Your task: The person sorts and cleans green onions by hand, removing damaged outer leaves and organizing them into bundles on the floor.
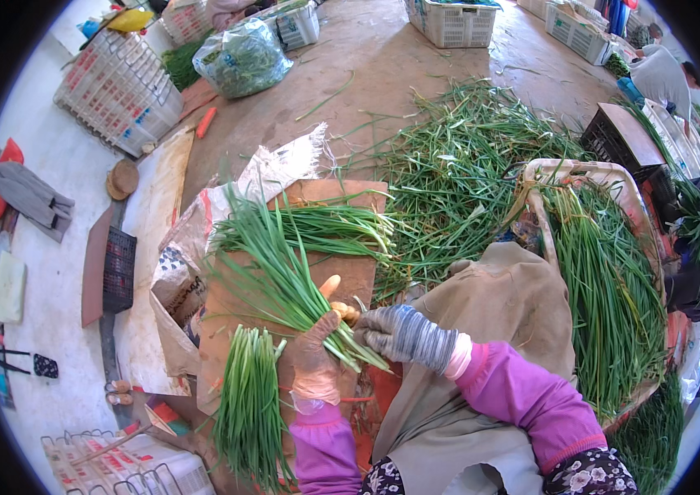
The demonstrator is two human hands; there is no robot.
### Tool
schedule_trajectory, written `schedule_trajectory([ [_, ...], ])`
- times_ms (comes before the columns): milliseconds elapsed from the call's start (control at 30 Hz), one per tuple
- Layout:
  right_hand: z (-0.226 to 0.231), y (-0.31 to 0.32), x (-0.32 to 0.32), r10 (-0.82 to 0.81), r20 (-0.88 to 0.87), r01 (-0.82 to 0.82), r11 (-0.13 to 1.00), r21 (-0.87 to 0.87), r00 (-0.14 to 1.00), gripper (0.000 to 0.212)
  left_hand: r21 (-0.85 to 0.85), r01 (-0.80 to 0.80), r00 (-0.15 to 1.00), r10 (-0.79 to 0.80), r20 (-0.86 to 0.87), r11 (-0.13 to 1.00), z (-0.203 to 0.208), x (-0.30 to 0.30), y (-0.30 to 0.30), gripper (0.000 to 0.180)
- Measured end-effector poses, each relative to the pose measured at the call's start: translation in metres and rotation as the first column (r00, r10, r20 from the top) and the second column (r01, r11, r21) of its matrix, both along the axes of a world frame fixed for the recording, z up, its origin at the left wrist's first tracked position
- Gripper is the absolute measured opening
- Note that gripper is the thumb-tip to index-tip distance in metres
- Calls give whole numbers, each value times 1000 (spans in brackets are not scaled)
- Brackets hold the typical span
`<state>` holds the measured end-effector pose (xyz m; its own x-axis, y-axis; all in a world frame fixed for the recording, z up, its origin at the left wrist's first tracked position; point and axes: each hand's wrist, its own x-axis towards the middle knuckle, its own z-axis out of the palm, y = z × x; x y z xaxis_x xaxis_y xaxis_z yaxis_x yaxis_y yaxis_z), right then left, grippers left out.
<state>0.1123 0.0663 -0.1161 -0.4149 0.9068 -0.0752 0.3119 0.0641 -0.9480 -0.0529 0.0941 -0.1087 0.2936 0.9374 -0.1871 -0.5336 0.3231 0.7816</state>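
My left hand (317, 340), in a brownish glove with yellowish fingertips, is closed around a bunch of garlic chives (288, 285). The pale stem ends point toward me and to the right, while the green leaves fan out to the far left. My right hand (399, 334), in a grey striped knit glove, is beside the stems with its fingers pinched together; what they hold, if anything, is hidden. Another chive bunch (325, 228) lies across the far part of the brown board (238, 297). A further bunch (249, 404) hangs over the board's near left edge.
Loose green leaves (473, 181) are heaped beyond the board. At my right, a white basket (643, 214) is full of long chives. A white woven sack (271, 169) lies along the board's left side. Crates (123, 91) are stacked far left; another person (665, 78) is far right.
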Motion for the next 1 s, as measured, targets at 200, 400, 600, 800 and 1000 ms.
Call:
schedule_trajectory([
  [200,0,0,16,-160,-280,81,958,-275,947,25,-147,59,992,-42,116,987,1,6,-2,58],
  [400,0,6,36,-319,-239,259,933,-251,917,25,-166,80,987,-55,150,983,3,5,0,58],
  [600,24,19,100,-526,-756,615,759,-212,389,29,4,-63,971,61,229,998,10,-14,3,59],
  [800,27,59,160,-713,-685,889,402,-219,153,26,187,-105,850,-10,527,977,28,-21,18,60],
  [1000,-25,111,56,-9,795,311,923,-227,607,50,61,-33,907,4,420,998,13,-16,17,51],
])
